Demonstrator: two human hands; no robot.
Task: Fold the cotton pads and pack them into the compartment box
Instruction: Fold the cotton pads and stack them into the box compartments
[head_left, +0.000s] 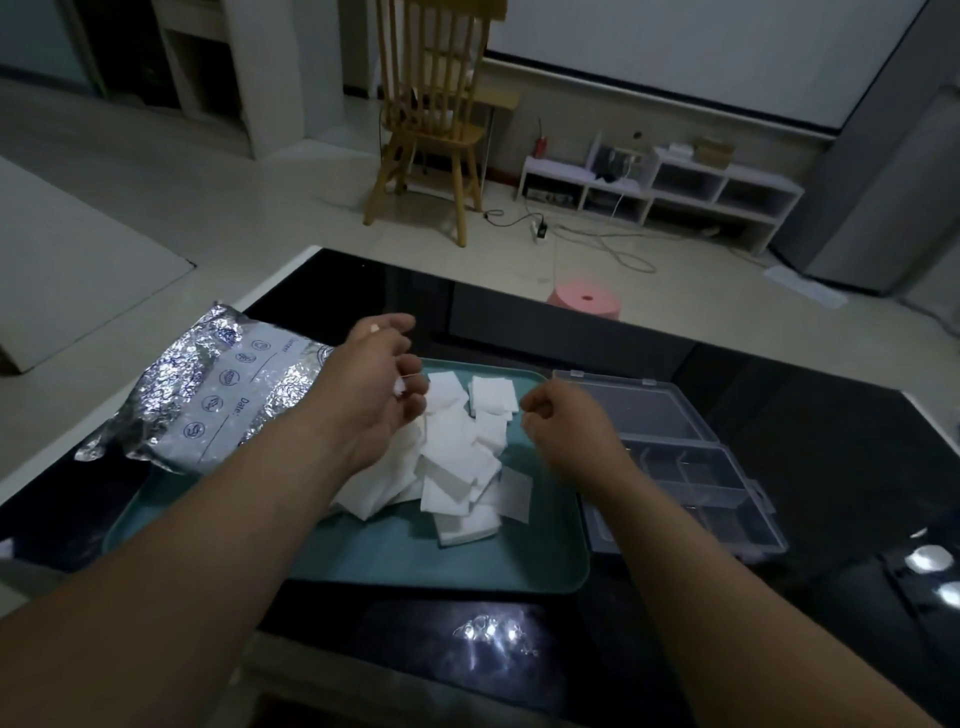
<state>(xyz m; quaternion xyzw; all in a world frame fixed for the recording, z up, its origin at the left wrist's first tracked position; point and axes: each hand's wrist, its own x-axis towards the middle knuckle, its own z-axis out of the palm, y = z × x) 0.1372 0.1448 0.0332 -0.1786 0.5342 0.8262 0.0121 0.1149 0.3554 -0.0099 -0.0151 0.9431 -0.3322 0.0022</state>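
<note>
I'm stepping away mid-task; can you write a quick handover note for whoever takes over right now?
Left hand: pinches what looks like one cotton pad above the tray.
Right hand: curled, nothing visible in it.
Cotton pads: loose pile on the tray; compartment box open to its right.
Done: no pads visible in the box.
Left: fold and pack all.

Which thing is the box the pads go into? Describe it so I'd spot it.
On the black table sits a teal tray heaped with white pads. The box lies just right of the tray. Unlike the crinkly silver bag at the tray's left, it is clear plastic, lid open, split by dividers.
</note>
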